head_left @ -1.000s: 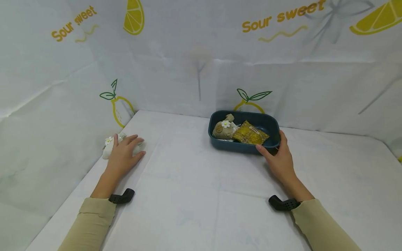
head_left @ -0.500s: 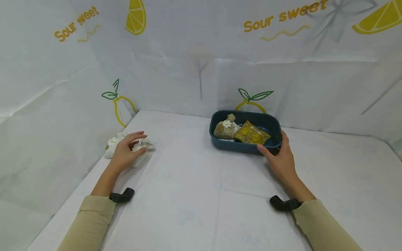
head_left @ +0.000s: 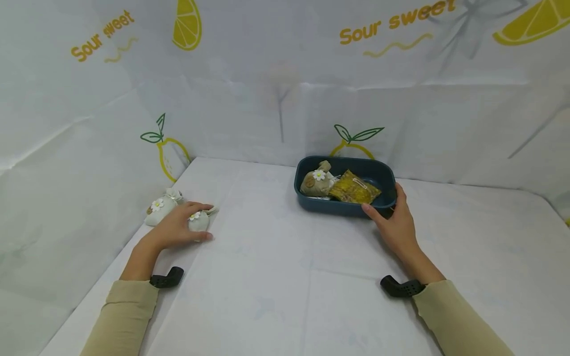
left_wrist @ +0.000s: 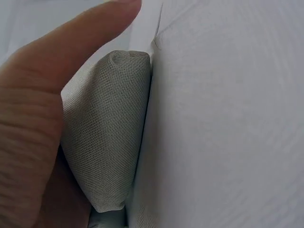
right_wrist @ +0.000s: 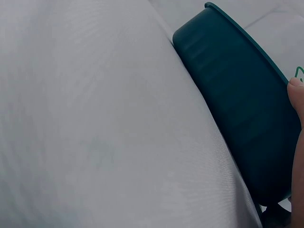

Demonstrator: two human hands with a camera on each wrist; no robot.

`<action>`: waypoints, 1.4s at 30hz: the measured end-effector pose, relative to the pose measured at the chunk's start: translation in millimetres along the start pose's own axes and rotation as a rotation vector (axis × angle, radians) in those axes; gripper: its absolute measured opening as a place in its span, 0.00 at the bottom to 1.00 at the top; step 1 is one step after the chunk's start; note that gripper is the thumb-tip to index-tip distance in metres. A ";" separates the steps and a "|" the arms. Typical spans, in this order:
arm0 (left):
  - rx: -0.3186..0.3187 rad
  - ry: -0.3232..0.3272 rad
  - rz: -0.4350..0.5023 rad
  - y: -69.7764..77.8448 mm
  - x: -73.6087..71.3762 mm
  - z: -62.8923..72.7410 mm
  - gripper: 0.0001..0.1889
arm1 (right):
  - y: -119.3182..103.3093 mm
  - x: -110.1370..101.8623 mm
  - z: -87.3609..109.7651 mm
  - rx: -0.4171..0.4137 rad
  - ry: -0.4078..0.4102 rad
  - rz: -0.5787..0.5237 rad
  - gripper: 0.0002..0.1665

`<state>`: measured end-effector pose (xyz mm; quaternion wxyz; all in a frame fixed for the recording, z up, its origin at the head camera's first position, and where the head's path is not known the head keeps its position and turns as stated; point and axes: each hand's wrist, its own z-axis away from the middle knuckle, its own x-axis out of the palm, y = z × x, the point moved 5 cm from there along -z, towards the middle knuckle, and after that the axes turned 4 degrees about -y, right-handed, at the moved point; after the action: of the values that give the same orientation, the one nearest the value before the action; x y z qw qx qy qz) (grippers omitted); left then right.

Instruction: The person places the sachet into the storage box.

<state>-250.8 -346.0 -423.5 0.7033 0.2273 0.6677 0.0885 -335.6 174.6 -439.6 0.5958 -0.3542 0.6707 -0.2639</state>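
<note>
In the head view, my left hand lies around a small pale-green cloth sachet with a white daisy, on the table's left side. Its fingers reach along the far side, and the straight thumb extends along the near side. The left wrist view shows a gap between the thumb and part of the sachet. A second pale sachet with a daisy sits behind that hand. My right hand holds the right end of a dark teal box, thumb at the front rim and fingers around the corner.
Inside the box lie a tan sachet with a daisy and a yellow patterned packet. A white cloth covers the table. White sheeting with lemon prints rises behind and at the left.
My left hand shifted off the two pale sachets; one moved right and toward me, apart from the other. Now the thumb and fingers spread around it. My right hand stays on the box.
</note>
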 end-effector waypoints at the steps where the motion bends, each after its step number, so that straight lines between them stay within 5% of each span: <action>1: 0.002 -0.001 -0.001 0.3 0.2 -0.4 0.43 | 0.0 -0.7 0.0 0.000 0.001 0.001 0.63; 5: 0.008 0.010 -0.003 1.2 1.5 -2.6 0.45 | 0.1 -2.9 -0.2 -0.003 0.006 0.003 0.63; 13: 0.045 0.151 0.020 1.8 6.7 -9.1 0.26 | 1.1 -5.3 -0.2 0.009 0.003 0.010 0.63; 21: 0.036 0.238 0.149 17.8 2.1 -15.2 0.22 | 1.6 -5.4 -1.2 0.013 0.010 0.000 0.63; 30: 0.004 0.224 0.220 52.2 -5.2 -28.7 0.21 | 0.6 -0.6 -1.0 0.011 0.014 -0.010 0.63; 42: 0.138 0.272 0.248 127.6 -9.2 -84.5 0.21 | 0.4 0.8 0.7 0.015 0.007 -0.002 0.63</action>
<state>-311.5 -220.4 -359.8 0.5733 0.3414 0.7278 0.1585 -335.1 174.2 -440.5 0.5959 -0.3496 0.6704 -0.2707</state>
